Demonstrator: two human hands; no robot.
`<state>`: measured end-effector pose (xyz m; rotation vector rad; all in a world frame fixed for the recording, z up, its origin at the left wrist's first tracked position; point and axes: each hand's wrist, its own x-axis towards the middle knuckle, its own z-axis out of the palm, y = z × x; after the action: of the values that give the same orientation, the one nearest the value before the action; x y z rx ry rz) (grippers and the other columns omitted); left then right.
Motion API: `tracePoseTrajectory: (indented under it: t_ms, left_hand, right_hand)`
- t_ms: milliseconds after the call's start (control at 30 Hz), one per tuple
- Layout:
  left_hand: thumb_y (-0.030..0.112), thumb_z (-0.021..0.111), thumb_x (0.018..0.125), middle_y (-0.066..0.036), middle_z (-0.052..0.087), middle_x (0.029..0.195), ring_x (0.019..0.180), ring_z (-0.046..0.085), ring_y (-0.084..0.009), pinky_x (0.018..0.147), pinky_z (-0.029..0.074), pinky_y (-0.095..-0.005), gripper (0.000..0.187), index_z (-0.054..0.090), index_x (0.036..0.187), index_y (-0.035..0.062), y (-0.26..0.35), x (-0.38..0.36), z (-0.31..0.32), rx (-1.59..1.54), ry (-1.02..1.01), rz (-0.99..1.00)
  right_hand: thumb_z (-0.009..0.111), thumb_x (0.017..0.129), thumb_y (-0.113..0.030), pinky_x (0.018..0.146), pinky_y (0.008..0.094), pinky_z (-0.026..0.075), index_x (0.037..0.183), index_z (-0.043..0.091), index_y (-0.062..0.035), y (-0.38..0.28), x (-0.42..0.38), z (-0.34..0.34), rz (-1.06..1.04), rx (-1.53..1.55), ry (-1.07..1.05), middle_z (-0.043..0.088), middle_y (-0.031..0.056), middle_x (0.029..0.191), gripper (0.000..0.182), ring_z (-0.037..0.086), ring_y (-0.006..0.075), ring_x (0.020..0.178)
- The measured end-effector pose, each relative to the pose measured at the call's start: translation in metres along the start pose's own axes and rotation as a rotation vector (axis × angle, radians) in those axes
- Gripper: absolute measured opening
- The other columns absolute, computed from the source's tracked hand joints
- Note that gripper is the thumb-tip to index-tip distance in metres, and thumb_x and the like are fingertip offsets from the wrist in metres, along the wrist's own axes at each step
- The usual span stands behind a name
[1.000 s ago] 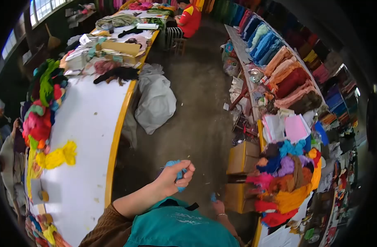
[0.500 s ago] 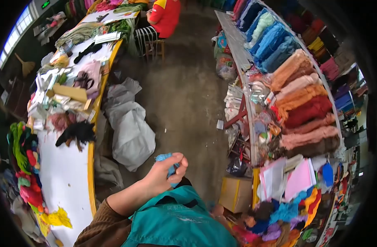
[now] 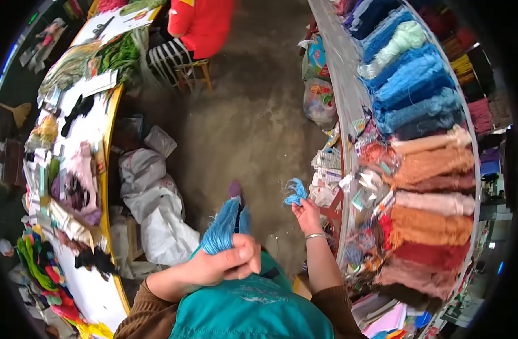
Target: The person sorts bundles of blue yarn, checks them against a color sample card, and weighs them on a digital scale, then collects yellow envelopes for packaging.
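My left hand [image 3: 228, 261] is closed around a light-blue yarn hank [image 3: 220, 226], whose looped strands stick out above the fist in front of the teal apron [image 3: 253, 308]. Out to the right, over the floor, my right hand [image 3: 308, 217] pinches a small blue yarn bundle [image 3: 295, 193] between thumb and fingers. A bracelet circles that wrist. The small bundle is curled, with loose ends, and is apart from the larger hank. On the right-hand table, blue yarn skeins [image 3: 414, 85] of a similar colour lie in a row.
Orange skeins [image 3: 431, 230] and other colours continue the row on the right table. White sacks [image 3: 160, 226] lie beside the yellow-edged left table [image 3: 103, 302]. Ahead, a person in red [image 3: 202, 28] sits on a wooden stool [image 3: 202, 72]. A concrete aisle [image 3: 253, 124] runs between the tables.
My view has moved forward along the aisle. My right hand has come into sight with the small blue bundle, and more of the hank in my left hand now shows.
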<state>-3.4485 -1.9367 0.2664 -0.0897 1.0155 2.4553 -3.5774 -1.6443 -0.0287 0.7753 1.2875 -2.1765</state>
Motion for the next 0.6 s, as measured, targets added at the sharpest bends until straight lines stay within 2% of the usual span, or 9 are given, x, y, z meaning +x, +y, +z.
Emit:
tracePoseTrajectory:
  t_ms: [100,200,233,333,400,467,500,533,600]
  left_hand:
    - [0.027,0.046,0.103,-0.002,0.05,0.068,0.053,0.038,-0.0056,0.047,0.026,-0.0219,0.033,0.062,0.089,0.0009,0.049,0.083,-0.032,-0.022,-0.037,-0.056]
    - [0.021,0.044,0.103,-0.003,0.052,0.072,0.057,0.041,-0.0072,0.053,0.033,-0.0233,0.031,0.061,0.088,0.0002,0.093,0.158,-0.058,-0.021,-0.09,-0.027]
    - [0.026,0.047,0.101,-0.005,0.054,0.074,0.064,0.045,-0.0127,0.059,0.036,-0.0282,0.035,0.064,0.085,-0.0002,0.115,0.179,-0.067,0.044,-0.065,-0.125]
    - [0.027,0.049,0.1,-0.008,0.058,0.073,0.069,0.054,-0.0193,0.064,0.043,-0.0317,0.036,0.066,0.084,-0.001,0.154,0.249,-0.094,0.313,-0.019,-0.045]
    - [0.024,0.05,0.099,-0.011,0.063,0.076,0.071,0.06,-0.0235,0.066,0.047,-0.0342,0.034,0.067,0.084,-0.0014,0.181,0.298,-0.111,0.392,-0.01,-0.068]
    - [0.019,0.053,0.096,-0.015,0.067,0.079,0.07,0.064,-0.0291,0.064,0.05,-0.0381,0.029,0.067,0.083,-0.0029,0.192,0.341,-0.135,0.384,-0.015,-0.03]
    - [0.01,0.052,0.097,-0.015,0.065,0.089,0.083,0.062,-0.0285,0.074,0.048,-0.0375,0.021,0.064,0.087,-0.0024,0.205,0.359,-0.149,0.345,-0.078,-0.11]
    - [0.018,0.055,0.093,-0.014,0.067,0.073,0.062,0.064,-0.0277,0.059,0.05,-0.038,0.03,0.067,0.076,-0.0032,0.211,0.382,-0.149,0.367,0.114,-0.079]
    - [0.024,0.059,0.087,-0.013,0.063,0.06,0.052,0.059,-0.0246,0.051,0.047,-0.0359,0.032,0.064,0.068,-0.001,0.208,0.411,-0.156,0.343,0.44,0.058]
  right_hand:
    - [0.057,0.092,-0.006,0.074,0.0349,0.057,0.097,0.059,-0.0031,-0.043,0.094,0.037,0.056,0.111,0.041,0.065,0.0115,0.092,0.006,0.066,0.0235,0.082]
    - [0.057,0.091,-0.004,0.078,0.0355,0.058,0.093,0.059,-0.0024,-0.086,0.184,0.072,0.077,0.218,0.087,0.065,0.0119,0.093,0.003,0.066,0.0258,0.086]
    - [0.058,0.09,-0.004,0.079,0.0359,0.058,0.092,0.059,-0.0022,-0.1,0.215,0.082,0.085,0.253,0.098,0.065,0.0117,0.093,0.003,0.066,0.0259,0.087]
    - [0.06,0.09,-0.006,0.08,0.0357,0.058,0.095,0.06,-0.0002,-0.148,0.317,0.101,0.1,0.334,0.084,0.066,0.0124,0.094,0.007,0.066,0.0267,0.089]
    - [0.061,0.09,-0.006,0.082,0.0365,0.059,0.095,0.06,0.0006,-0.175,0.395,0.103,0.1,0.406,0.059,0.067,0.0128,0.095,0.008,0.067,0.0272,0.089]
    - [0.058,0.092,-0.005,0.08,0.0367,0.06,0.095,0.059,0.0,-0.2,0.48,0.107,0.119,0.478,0.143,0.066,0.0136,0.096,0.007,0.067,0.0272,0.088]
    - [0.058,0.092,-0.005,0.08,0.0369,0.06,0.096,0.058,0.0003,-0.211,0.52,0.108,0.117,0.519,0.169,0.066,0.0139,0.095,0.007,0.067,0.0272,0.089]
    - [0.057,0.092,-0.006,0.081,0.037,0.06,0.097,0.057,0.0002,-0.218,0.56,0.105,0.119,0.538,0.194,0.065,0.014,0.096,0.008,0.067,0.0274,0.09]
    - [0.056,0.093,-0.006,0.081,0.0372,0.06,0.1,0.055,0.0,-0.232,0.636,0.098,0.121,0.578,0.251,0.065,0.0143,0.097,0.01,0.067,0.028,0.09]
